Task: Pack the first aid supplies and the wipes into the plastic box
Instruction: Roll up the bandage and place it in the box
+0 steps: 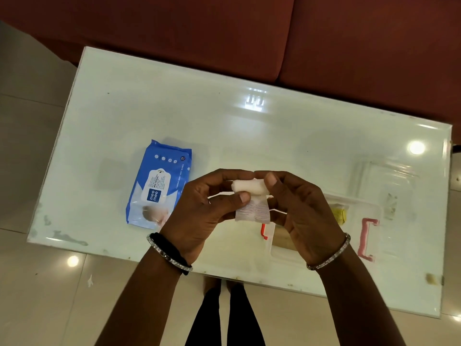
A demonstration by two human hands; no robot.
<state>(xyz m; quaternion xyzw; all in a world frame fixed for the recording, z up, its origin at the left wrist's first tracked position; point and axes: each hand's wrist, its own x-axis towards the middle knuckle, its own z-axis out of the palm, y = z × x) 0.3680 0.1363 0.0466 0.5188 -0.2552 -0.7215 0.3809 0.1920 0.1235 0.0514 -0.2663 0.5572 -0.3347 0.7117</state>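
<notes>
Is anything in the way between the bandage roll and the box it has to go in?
Nothing visible blocks it. Both hands, left hand and right hand, hold the gauze roll in the air just above the left end of the plastic box. The box looks open, with its lid seemingly lying beyond it.

table [224, 126]: glossy glass | gauze roll [252, 208]: white woven cloth | wipes pack [159, 181]: shiny plastic film | box [371, 208]: clear plastic

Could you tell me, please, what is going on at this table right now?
A person stands at a glass table, holding a gauze roll in both hands: left hand, right hand. A loose end of gauze hangs down. The blue wipes pack lies on the table, not yet packed. The clear plastic box sits under the right hand, with something yellow inside.
</notes>
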